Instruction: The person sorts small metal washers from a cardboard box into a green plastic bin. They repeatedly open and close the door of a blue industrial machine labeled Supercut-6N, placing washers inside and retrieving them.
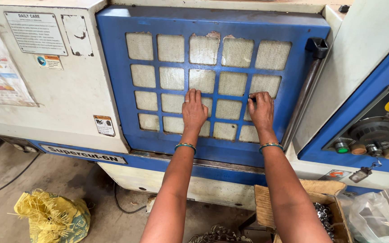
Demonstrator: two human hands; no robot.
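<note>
Blue door (pixel 212 139) | both hands flat on grille | white labels (pixel 35 33) upper-left

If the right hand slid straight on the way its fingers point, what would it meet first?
The right hand lies on the blue door, fingers pointing up. It would probably cross the mesh window pane just above first.

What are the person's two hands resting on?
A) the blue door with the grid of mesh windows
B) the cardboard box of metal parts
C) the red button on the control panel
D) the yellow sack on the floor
A: both the left hand and the right hand lie flat against the blue door, over its lower mesh windows.
</note>
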